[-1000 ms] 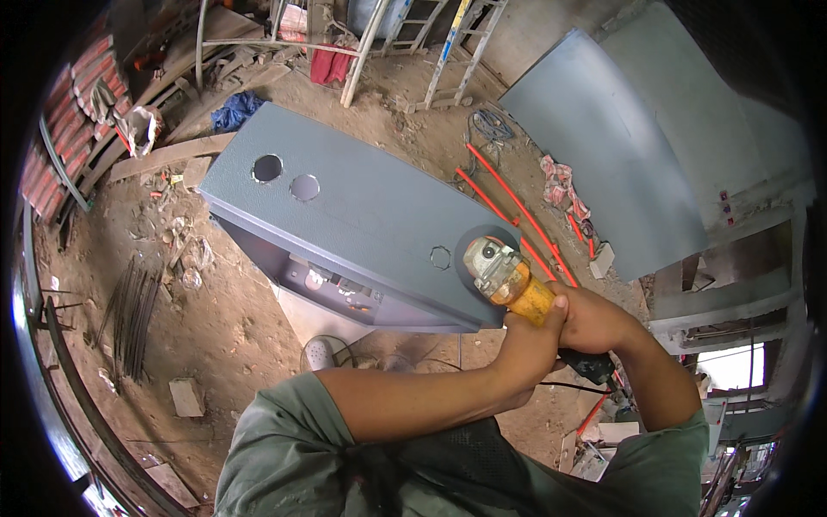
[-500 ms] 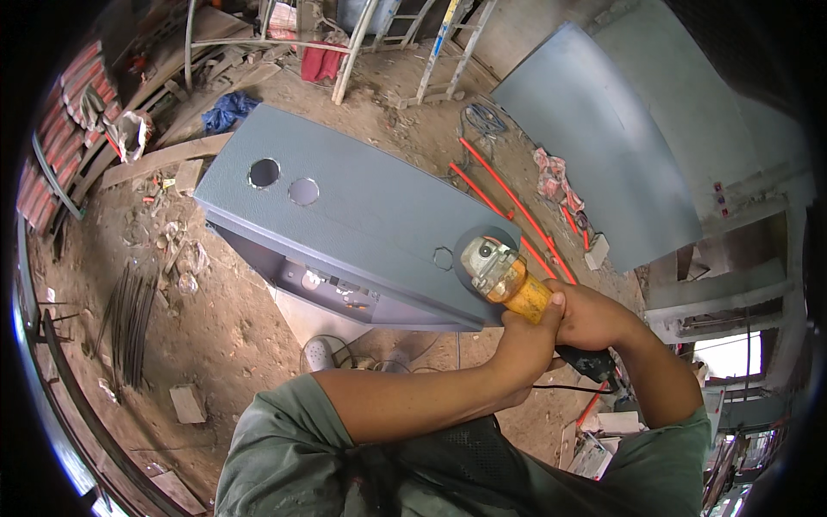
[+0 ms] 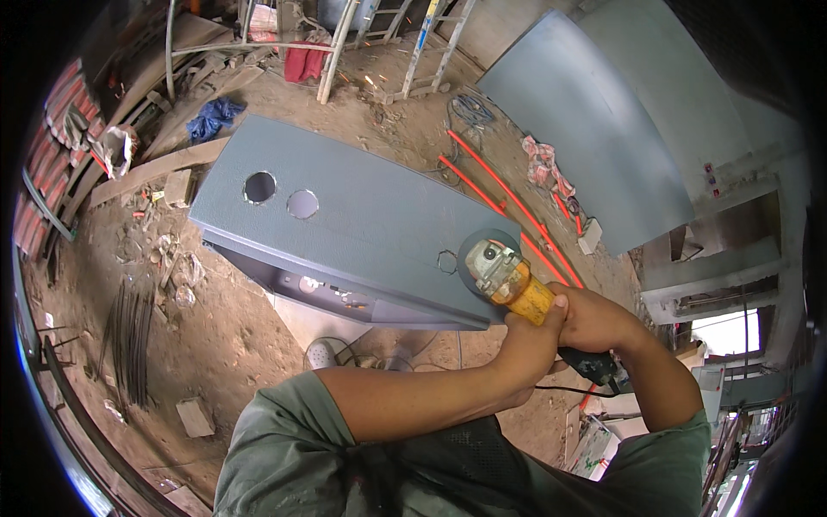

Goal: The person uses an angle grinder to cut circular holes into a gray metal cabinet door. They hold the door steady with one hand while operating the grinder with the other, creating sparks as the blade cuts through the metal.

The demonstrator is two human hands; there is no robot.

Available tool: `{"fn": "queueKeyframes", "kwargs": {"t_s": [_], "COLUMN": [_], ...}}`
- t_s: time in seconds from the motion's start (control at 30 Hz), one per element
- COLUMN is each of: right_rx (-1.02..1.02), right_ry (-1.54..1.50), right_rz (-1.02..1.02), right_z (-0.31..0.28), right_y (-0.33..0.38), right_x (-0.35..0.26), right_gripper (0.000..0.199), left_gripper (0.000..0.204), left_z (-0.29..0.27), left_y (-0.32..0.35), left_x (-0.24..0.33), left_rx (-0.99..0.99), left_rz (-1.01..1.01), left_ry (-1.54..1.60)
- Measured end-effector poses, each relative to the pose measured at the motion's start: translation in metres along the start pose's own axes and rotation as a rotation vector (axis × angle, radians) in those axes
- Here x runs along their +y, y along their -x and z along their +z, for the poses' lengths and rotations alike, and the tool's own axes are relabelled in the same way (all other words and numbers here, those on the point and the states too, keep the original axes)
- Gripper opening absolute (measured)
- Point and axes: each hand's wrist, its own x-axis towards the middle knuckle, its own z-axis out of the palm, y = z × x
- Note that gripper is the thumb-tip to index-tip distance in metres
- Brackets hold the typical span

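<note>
Both my hands are closed round a yellow and black angle grinder [image 3: 528, 300]. My left hand [image 3: 531, 341] wraps the body from the near side; my right hand [image 3: 596, 320] grips it farther right. The grinder's disc [image 3: 471, 252] lies over the right end of a grey metal cabinet [image 3: 370, 215], beside a small roundish cutout [image 3: 447, 262]. Whether the disc touches the metal is hidden under the tool's head. Two larger round holes, a dark hole [image 3: 259, 188] and a paler hole [image 3: 302, 204], are in the cabinet's left part. Its near side is open, with small fittings inside.
Orange-red pipes [image 3: 517, 207] lie beyond the cabinet, near a large grey panel [image 3: 594, 121]. Ladders [image 3: 422, 52] stand at the back. Thin black rods [image 3: 129, 345] and a block [image 3: 195, 417] lie at left. The grinder's cord [image 3: 573, 390] trails near my right forearm.
Small bright sparks now show on the far floor near the ladders. The grinder has shifted slightly, with its disc nearer the small cutout. The whole view has moved a little.
</note>
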Motion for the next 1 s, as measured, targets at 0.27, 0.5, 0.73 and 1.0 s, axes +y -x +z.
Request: {"fn": "queueKeyframes", "kwargs": {"t_s": [0.27, 0.5, 0.73, 1.0], "right_rx": [0.028, 0.055, 0.022, 0.080], "right_ry": [-0.093, -0.090, -0.135, -0.109], "right_rz": [-0.017, -0.002, -0.003, -0.005], "right_z": [0.009, 0.012, 0.013, 0.021], "right_y": [0.002, 0.007, 0.006, 0.006], "right_x": [0.000, -0.012, -0.012, 0.000], "right_gripper": [0.050, 0.044, 0.043, 0.048], "left_gripper": [0.050, 0.052, 0.054, 0.052], "left_z": [-0.003, -0.006, -0.009, -0.009], "left_y": [0.007, 0.013, 0.017, 0.023], "left_x": [0.006, 0.012, 0.016, 0.023], "left_rx": [-0.015, -0.063, -0.089, -0.107], "left_rz": [-0.032, -0.047, -0.072, -0.091], "left_ry": [-0.038, -0.042, -0.049, -0.057]}}
